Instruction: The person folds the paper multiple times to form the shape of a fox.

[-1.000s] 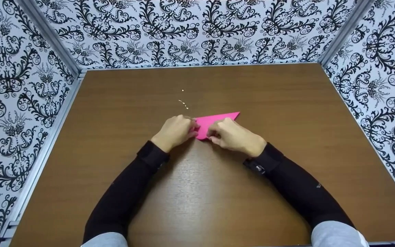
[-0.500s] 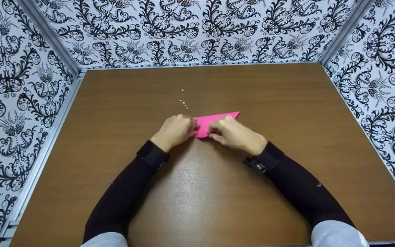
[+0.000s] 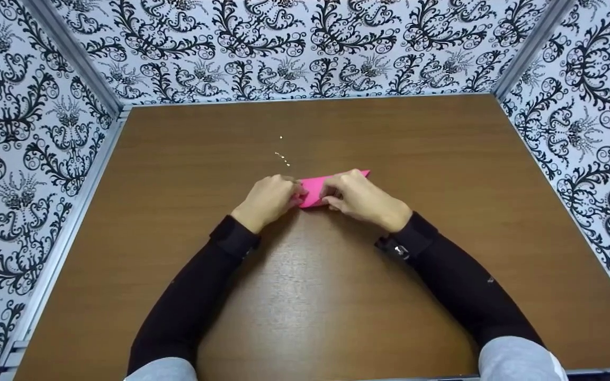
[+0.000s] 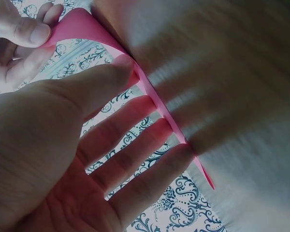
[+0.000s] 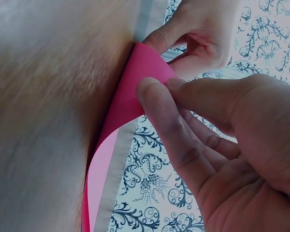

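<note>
Pink sheet (image 3: 313, 189) is positioned on the wooden table (image 3: 305, 296), between both hands, slightly toward 12 o'clock of table centre. Its 9 o'clock end is pinched by the left hand (image 3: 270, 198), fingers spread along the edge. Its lifted, curved part is pinched between thumb and index of the right hand (image 3: 360, 201), 4 o'clock. White specks (image 3: 283, 157) are seen nearby, 10-11 o'clock.

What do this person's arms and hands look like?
The left hand and right hand wear no gloves. Black sleeves cover the forearms, with black bands round the wrists. Light grey fabric shows at the sleeves' upper ends. The right sleeve bears a small pale mark.
</note>
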Motion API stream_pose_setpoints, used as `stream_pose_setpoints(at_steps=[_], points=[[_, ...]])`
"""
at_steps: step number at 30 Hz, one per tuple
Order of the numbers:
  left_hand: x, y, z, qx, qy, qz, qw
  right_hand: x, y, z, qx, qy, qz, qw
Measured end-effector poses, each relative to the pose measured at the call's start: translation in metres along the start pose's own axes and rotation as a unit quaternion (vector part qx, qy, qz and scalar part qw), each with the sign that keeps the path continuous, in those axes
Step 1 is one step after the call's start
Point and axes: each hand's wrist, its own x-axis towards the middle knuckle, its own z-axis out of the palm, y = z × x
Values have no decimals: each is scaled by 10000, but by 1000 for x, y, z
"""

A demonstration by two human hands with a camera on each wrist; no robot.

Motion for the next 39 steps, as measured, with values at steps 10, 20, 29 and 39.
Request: stream_pose_setpoints(at_steps=[10,20,29,39], points=[[0,-2,0,-73,72,22,9999,12,0,-9,122,-8,341,9993],[1,-5,-1,44,94,48,9999,26,6,-14,-183,-47,423,9989],[1,-10,-1,-83,66,82,9999,39,15,-13,-413,-81,486,9979],[1,-9,-2,-134,101,78,9998,55,29,-9,-519,-314,617,9963]])
